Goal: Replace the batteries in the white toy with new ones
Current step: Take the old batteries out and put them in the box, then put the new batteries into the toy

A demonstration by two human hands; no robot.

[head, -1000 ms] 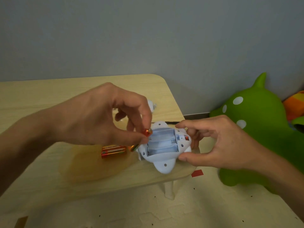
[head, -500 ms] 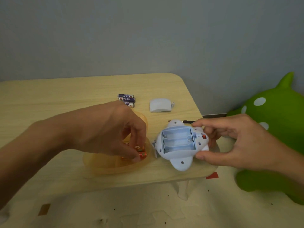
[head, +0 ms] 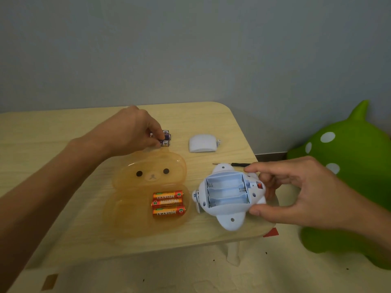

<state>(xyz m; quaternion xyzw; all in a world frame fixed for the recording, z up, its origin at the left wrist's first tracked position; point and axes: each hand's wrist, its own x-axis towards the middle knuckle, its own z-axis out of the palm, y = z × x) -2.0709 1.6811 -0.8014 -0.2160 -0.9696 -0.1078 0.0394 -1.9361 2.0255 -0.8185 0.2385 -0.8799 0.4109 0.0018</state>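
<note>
Nearest, at the front edge of the pale wood-grain counter (head: 63, 210) with rounded corners: a translucent orange plastic case (head: 135, 212) shaped like a bear, hinged open, face printed on the raised lid. Inside the tray, three orange-and-gold cylindrical batteries (head: 168, 203), glossy, side by side and touching. Just right of the case, the white smooth-plastic toy (head: 228, 197) turned underside up, held slightly tilted over the counter's front right corner, compartment open with three empty ribbed slots and small coil springs at the right end. Gripped at its right side by the right hand (head: 296, 187), thumb on the near edge, fingers curled over the far edge. Beyond the toy, a thin black-handled screwdriver (head: 231, 164) lying flat. Further back, a rounded white plastic battery cover (head: 203, 143), alone, well apart from the toy. Left of it, three small purple-labelled batteries (head: 166, 137) in a tight cluster, with the left hand (head: 131, 132) over them, fingertips pinched on one of them. Off the counter to the right, a glossy green inflatable animal with white spots (head: 349, 161) on the floor
</note>
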